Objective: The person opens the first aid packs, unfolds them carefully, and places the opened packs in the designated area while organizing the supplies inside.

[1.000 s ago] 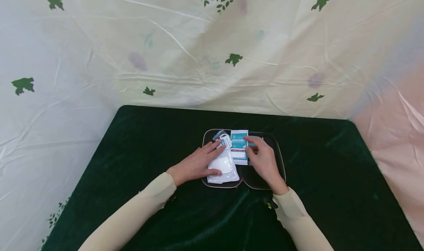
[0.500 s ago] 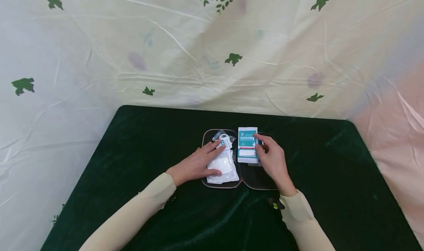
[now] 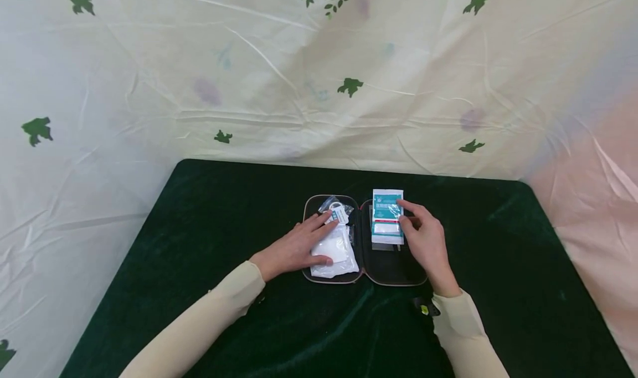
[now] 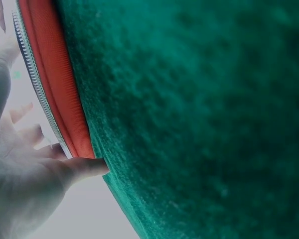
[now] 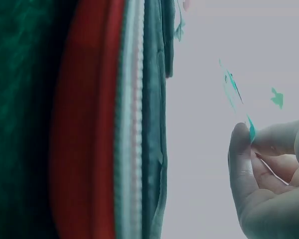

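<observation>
A zip case [image 3: 399,271] lies unfolded on the table, black inside, with a red fabric side [image 4: 55,69] showing in the wrist views. My left hand [image 3: 299,244] rests with fingers spread over a white packet in clear wrap [image 3: 335,251] in the left half. Beyond those fingers are a teal-printed white label [image 3: 340,214] and a small clear bag [image 3: 329,201]. Between thumb and fingertips, my right hand [image 3: 430,246] pinches the edge of a flat teal-and-white sachet [image 3: 387,216]. The right wrist view shows this sachet edge-on, raised above the case rim [image 5: 129,119].
Under the sachet, a clear sleeve [image 3: 382,247] shows in the right half of the case. Dark green velvet cloth [image 3: 239,200] covers the table. Pale curtains [image 3: 279,67] with green leaf shapes hang behind and at both sides.
My right hand has moved right with the sachet, from the middle of the case to over its right half. The left hand has stayed in place on the white packet.
</observation>
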### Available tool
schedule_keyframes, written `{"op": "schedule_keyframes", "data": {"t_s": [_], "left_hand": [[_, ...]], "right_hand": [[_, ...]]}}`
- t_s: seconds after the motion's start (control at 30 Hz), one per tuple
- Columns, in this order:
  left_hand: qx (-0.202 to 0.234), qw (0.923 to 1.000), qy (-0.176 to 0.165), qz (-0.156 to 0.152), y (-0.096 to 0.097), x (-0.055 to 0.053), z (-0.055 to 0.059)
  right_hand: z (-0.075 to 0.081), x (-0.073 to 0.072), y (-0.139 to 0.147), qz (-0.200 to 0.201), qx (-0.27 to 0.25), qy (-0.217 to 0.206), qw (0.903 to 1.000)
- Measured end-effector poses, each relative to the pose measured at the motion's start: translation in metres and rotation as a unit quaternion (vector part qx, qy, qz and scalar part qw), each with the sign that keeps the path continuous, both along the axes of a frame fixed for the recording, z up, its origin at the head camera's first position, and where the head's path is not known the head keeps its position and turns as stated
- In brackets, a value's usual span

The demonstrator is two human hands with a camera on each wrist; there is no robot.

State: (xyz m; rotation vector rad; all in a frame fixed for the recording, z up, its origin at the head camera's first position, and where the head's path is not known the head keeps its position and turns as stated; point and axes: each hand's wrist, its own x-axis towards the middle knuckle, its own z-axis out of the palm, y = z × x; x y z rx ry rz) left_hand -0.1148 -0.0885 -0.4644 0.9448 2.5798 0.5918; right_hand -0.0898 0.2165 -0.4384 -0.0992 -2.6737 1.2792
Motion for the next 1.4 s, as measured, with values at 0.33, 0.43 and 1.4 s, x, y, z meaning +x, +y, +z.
{"op": "schedule_keyframes", "data": {"t_s": [0.33, 0.43, 1.4], "left_hand": [[0.008, 0.9999, -0.005, -0.004, -0.002, -0.002, 0.000], [0.007, 0.9999, -0.006, -0.005, -0.002, -0.005, 0.001], [0.018, 0.9992, -0.034, -0.004, 0.002, -0.028, 0.010]], "right_hand": [[0.002, 0.001, 0.017, -0.035, 0.002, -0.020, 0.9992], [0.002, -0.001, 0.025, -0.040, 0.003, -0.033, 0.9987], [-0.008, -0.034, 0.058, 0.030, 0.075, -0.134, 0.9877]]}}
